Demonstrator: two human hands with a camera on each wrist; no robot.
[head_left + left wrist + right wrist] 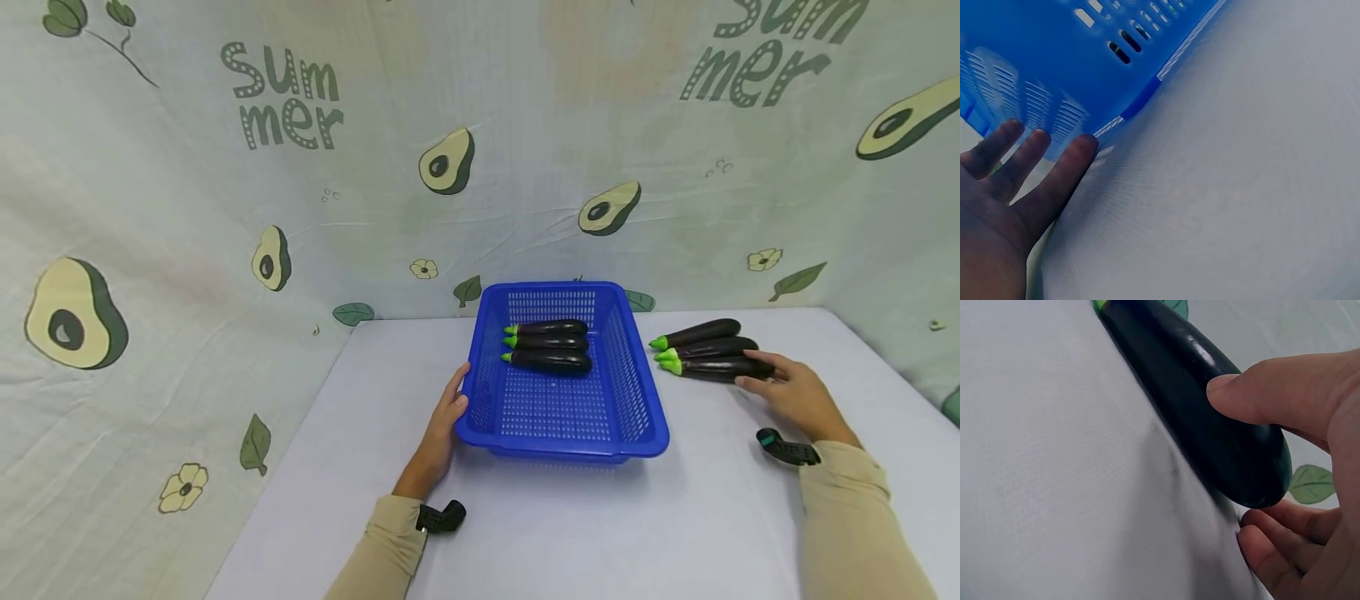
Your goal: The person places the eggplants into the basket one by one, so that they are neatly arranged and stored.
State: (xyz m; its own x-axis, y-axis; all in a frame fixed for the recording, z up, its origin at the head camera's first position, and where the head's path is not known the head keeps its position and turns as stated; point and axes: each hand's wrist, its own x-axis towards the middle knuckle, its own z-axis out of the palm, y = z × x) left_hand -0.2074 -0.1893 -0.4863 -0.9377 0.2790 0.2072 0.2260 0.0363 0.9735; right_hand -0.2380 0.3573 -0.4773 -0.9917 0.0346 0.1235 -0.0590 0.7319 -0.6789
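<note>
A blue plastic basket (573, 408) with slotted walls sits mid-table. Inside it, three dark purple eggplants (551, 361) with green stems lie side by side toward the back. My left hand (444, 417) touches the basket's left side with fingers extended; in the left wrist view, the fingertips (1085, 145) meet the blue wall. Right of the basket, three more eggplants (701, 333) lie close together on the table. My right hand (802, 396) holds the rounded end of the nearest eggplant (1210, 419), thumb on one side and fingers around the other.
White cloth covers the table (555, 533). Behind and to the left hangs a pale curtain (360, 217) printed with avocados, leaves and lettering. Each wrist wears a black band with a camera (441, 517).
</note>
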